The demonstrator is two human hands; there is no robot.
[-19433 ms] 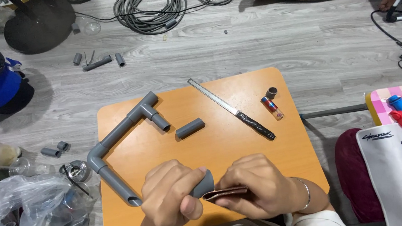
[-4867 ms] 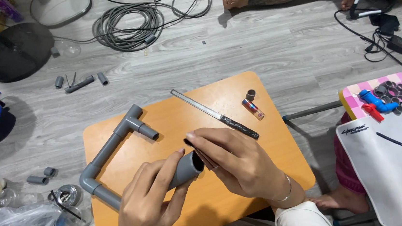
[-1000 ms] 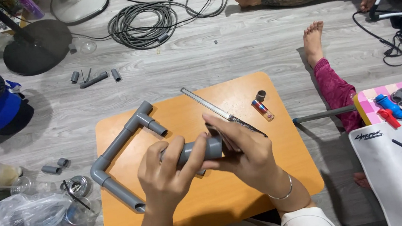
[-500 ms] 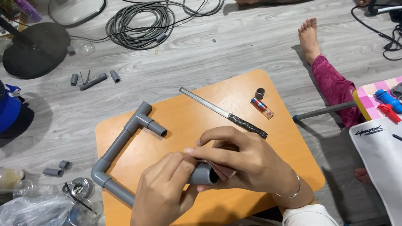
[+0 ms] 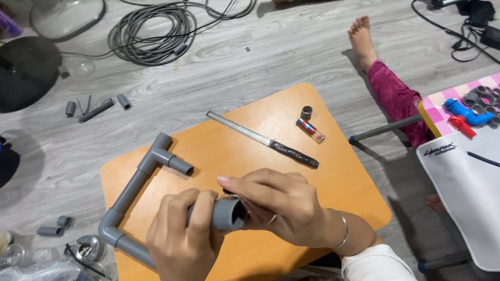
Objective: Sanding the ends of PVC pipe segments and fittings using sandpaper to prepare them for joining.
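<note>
The step in hand looks like working the open end of a short grey pipe piece (image 5: 223, 214), perhaps smoothing or coating its rim before it joins the rest. The left hand (image 5: 184, 246) is curled closed around the pipe's body, gripping it roughly level with the open mouth facing right, over the near half of the low orange table (image 5: 351, 192). The right hand (image 5: 277, 207) is cupped against that mouth, fingers bent over the rim and thumb side forward. It seems to pinch something small against the pipe, but the fingers hide it, so I cannot tell what it holds, if anything. The pipe thus sits between the two hands, touching both and lifted clear of the tabletop. The next move, as I judge it, calls for a steady left grip while the right turns evenly around the rim, keeping the piece level. Just left of the hands, along the table's left edge, lies a grey pipe assembly (image 5: 140, 189) with an elbow and a tee; its lower run passes under the left hand. Toward the far edge lies a long thin tool with a dark handle (image 5: 265, 140), and near the far right corner a small grey ring (image 5: 306, 112) beside a red and blue tube (image 5: 310, 130), all well apart from the hands.
</note>
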